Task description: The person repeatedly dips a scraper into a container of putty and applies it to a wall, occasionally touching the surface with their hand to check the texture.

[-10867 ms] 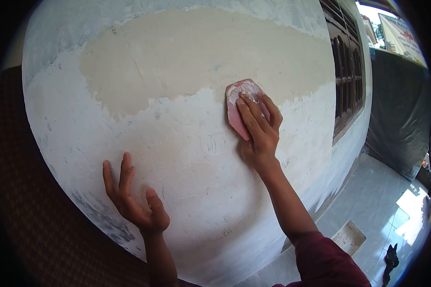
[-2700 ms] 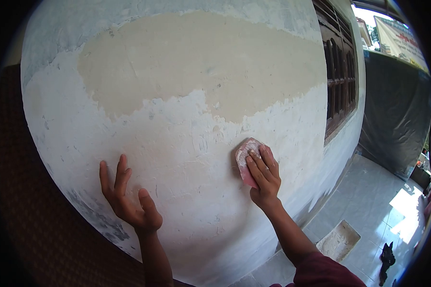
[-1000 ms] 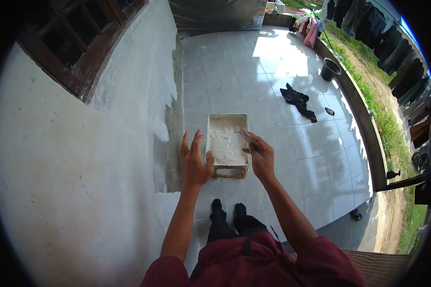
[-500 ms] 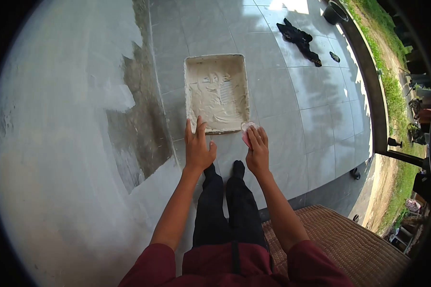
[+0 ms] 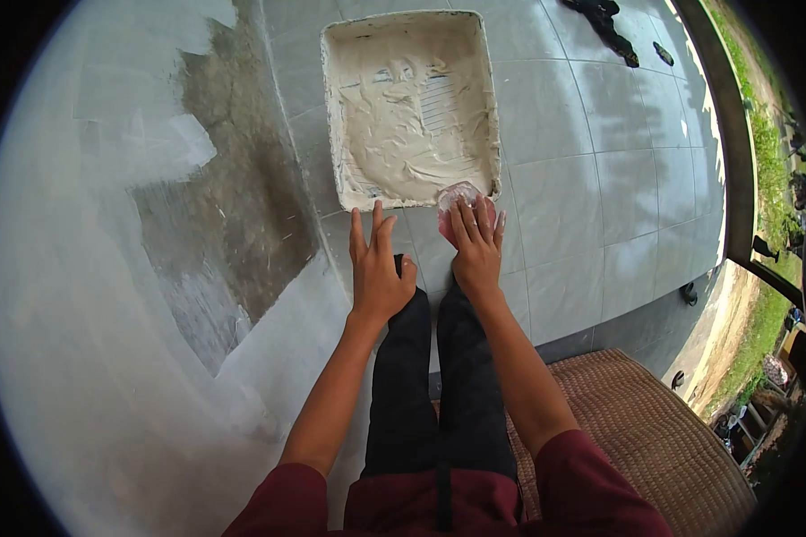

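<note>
A paint tray [image 5: 331, 134] coated with thick cream-coloured paste lies on the tiled floor ahead of me. My left hand [image 5: 381, 268] is open, its fingers spread and pointing at the tray's near-left corner. My right hand [image 5: 477, 255] grips a flat, pinkish, see-through piece [image 5: 448, 219] smeared with white paste, fingers laid over its face and the thumb hidden beneath. This piece overlaps the tray's near-right rim in the view. White residue shows on the fingertips of my right hand.
At left is a wall [image 5: 72, 295] coated white, with a bare grey-brown patch [image 5: 242, 170]. A woven brown mat [image 5: 636, 430] lies at lower right. Black cloth [image 5: 609, 31] rests on the tiles at upper right, near a ledge [image 5: 734, 134] and grass.
The tray appears larger and higher in view. My right hand has brought the pinkish piece left, over the tray's near rim; my left hand now sits just below the near-left corner.
</note>
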Action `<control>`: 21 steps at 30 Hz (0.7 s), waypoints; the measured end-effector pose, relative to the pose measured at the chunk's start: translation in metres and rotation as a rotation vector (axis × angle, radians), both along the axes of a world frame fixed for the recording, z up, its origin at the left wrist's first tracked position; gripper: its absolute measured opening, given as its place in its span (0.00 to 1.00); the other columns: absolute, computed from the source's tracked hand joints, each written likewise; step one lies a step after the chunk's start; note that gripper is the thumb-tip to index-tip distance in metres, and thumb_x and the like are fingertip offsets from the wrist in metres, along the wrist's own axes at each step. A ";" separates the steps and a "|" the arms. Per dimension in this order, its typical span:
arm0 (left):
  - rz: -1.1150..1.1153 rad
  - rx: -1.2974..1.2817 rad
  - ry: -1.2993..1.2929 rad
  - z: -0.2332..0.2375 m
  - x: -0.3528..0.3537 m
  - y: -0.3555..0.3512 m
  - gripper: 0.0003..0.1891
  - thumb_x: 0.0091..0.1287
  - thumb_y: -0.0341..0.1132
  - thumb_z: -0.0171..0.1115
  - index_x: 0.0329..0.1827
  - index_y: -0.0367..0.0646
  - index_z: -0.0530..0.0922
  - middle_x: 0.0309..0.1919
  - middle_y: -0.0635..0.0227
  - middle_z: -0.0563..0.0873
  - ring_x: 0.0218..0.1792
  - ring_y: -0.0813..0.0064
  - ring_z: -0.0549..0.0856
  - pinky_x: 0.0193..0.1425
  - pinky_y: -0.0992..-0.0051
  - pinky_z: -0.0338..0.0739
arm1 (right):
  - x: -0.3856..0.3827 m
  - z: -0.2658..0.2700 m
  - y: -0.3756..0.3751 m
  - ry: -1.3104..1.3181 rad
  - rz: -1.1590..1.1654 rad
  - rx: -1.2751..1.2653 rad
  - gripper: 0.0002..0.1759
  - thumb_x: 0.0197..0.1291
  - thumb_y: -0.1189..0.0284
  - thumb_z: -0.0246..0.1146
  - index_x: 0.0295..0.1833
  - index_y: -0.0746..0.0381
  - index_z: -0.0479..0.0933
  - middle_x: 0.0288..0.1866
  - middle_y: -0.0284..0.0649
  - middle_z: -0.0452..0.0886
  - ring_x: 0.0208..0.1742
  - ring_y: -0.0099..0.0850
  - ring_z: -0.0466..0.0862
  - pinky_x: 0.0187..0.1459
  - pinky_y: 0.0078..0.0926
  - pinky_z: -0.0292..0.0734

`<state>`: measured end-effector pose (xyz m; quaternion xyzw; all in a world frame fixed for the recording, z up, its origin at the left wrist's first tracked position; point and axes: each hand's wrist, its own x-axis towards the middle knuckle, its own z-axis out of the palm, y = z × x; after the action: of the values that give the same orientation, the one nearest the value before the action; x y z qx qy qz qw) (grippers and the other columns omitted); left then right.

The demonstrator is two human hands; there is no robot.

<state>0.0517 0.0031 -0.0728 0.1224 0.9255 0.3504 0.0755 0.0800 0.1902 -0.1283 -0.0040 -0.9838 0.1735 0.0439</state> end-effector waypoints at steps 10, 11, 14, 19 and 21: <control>0.004 0.020 0.006 0.004 -0.006 0.010 0.34 0.64 0.28 0.59 0.76 0.35 0.64 0.83 0.44 0.62 0.84 0.32 0.50 0.83 0.39 0.49 | 0.052 0.006 0.012 -0.095 0.021 -0.034 0.34 0.62 0.84 0.58 0.76 0.59 0.73 0.77 0.39 0.76 0.85 0.43 0.65 0.82 0.67 0.49; 0.006 0.021 0.009 0.004 -0.006 0.011 0.34 0.64 0.28 0.59 0.76 0.34 0.64 0.83 0.45 0.63 0.84 0.32 0.50 0.83 0.40 0.49 | 0.059 0.009 0.012 -0.094 0.021 -0.032 0.34 0.62 0.84 0.58 0.76 0.59 0.73 0.77 0.39 0.76 0.85 0.43 0.65 0.82 0.67 0.49; 0.025 0.034 -0.010 0.007 -0.006 0.011 0.34 0.64 0.28 0.58 0.76 0.33 0.64 0.83 0.45 0.63 0.84 0.33 0.50 0.83 0.40 0.49 | 0.066 0.027 0.012 -0.003 -0.076 -0.149 0.28 0.66 0.85 0.59 0.71 0.60 0.77 0.71 0.45 0.81 0.77 0.44 0.77 0.78 0.58 0.63; 0.035 0.029 -0.031 0.006 -0.002 0.010 0.34 0.64 0.28 0.58 0.76 0.33 0.64 0.83 0.44 0.62 0.84 0.33 0.50 0.84 0.41 0.49 | 0.026 0.026 0.007 -0.103 -0.725 -1.288 0.16 0.77 0.75 0.61 0.65 0.69 0.77 0.59 0.44 0.84 0.53 0.28 0.86 0.57 0.40 0.85; 0.040 0.036 -0.039 0.005 0.000 0.009 0.34 0.64 0.28 0.58 0.76 0.33 0.64 0.83 0.44 0.62 0.84 0.32 0.50 0.84 0.41 0.49 | 0.001 0.027 0.009 -0.069 -0.943 -1.752 0.15 0.76 0.74 0.63 0.62 0.70 0.76 0.54 0.42 0.84 0.51 0.32 0.87 0.58 0.40 0.86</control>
<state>0.0512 0.0125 -0.0681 0.0984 0.9197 0.3707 0.0845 0.0813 0.1995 -0.1010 -0.4304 -0.4068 0.8034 0.0614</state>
